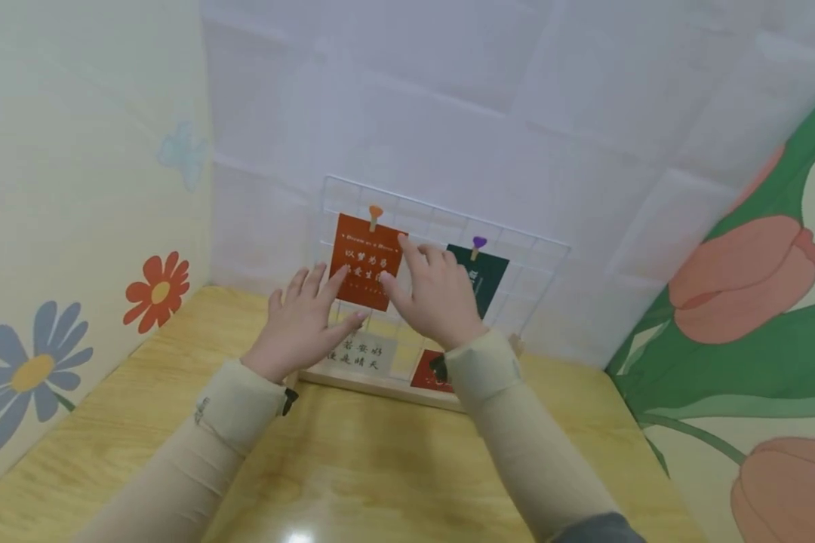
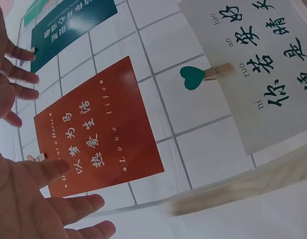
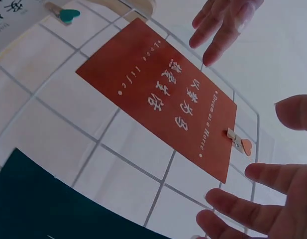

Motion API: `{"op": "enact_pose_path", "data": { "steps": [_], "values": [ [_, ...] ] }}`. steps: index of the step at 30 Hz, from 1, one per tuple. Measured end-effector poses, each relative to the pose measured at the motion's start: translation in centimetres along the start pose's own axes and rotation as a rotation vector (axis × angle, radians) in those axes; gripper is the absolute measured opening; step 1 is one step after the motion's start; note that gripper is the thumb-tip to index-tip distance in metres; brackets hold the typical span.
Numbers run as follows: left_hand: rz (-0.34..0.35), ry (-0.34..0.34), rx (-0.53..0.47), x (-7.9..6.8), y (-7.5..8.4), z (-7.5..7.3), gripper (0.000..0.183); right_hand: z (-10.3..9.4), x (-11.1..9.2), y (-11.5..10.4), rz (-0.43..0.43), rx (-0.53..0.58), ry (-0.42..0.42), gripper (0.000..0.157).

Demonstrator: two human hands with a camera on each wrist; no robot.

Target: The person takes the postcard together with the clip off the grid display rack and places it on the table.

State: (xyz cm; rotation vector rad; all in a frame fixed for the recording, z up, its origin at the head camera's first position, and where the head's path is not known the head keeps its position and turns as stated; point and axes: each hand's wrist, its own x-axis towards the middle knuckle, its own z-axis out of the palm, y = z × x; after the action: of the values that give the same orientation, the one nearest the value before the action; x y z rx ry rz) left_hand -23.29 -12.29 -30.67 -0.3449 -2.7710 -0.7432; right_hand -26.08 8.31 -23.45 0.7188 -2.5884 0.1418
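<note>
A red card (image 1: pixel 361 245) with white lettering hangs on a white wire grid (image 1: pixel 441 215), held at its top by a wooden peg with an orange heart (image 1: pixel 376 213). My left hand (image 1: pixel 302 324) is spread at the card's lower left, its fingertips overlapping the edge in the head view. At the card's right side is my right hand (image 1: pixel 441 296), with fingers extended and nothing gripped. Both wrist views show spread fingers near the card and its peg. Behind the right hand, a dark green card (image 1: pixel 492 275) hangs from a peg with a purple heart (image 1: pixel 478 244).
Low on the grid are a whitish card (image 1: pixel 363 362) with a green-heart peg (image 2: pixel 195 77) and another red card (image 1: pixel 426 371), partly hidden by the right arm. A wooden base (image 1: pixel 380 394) supports the grid on the wood-grain table (image 1: pixel 353 452). A white sheet (image 1: pixel 394 105) hangs behind.
</note>
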Motion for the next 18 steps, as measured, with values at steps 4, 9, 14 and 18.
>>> {"op": "enact_pose_path", "data": {
  "steps": [4, 9, 14, 18],
  "values": [
    [-0.009, 0.003, 0.001, 0.4, 0.1, 0.1, 0.084, -0.6, 1.4, 0.0, 0.002, -0.011, -0.003, 0.066],
    [-0.022, 0.004, -0.004, 0.7, 0.1, 0.0, 0.084, -1.4, 2.7, -0.6, 0.014, -0.037, -0.028, 0.066],
    [-0.018, 0.013, -0.016, 0.8, 0.1, -0.1, 0.082, -2.0, 3.2, -1.1, 0.031, -0.080, -0.049, 0.065],
    [-0.014, -0.001, -0.024, 1.0, 0.0, 0.0, 0.083, -2.2, 3.6, -1.2, 0.036, -0.091, -0.058, 0.065]
  ]
}}
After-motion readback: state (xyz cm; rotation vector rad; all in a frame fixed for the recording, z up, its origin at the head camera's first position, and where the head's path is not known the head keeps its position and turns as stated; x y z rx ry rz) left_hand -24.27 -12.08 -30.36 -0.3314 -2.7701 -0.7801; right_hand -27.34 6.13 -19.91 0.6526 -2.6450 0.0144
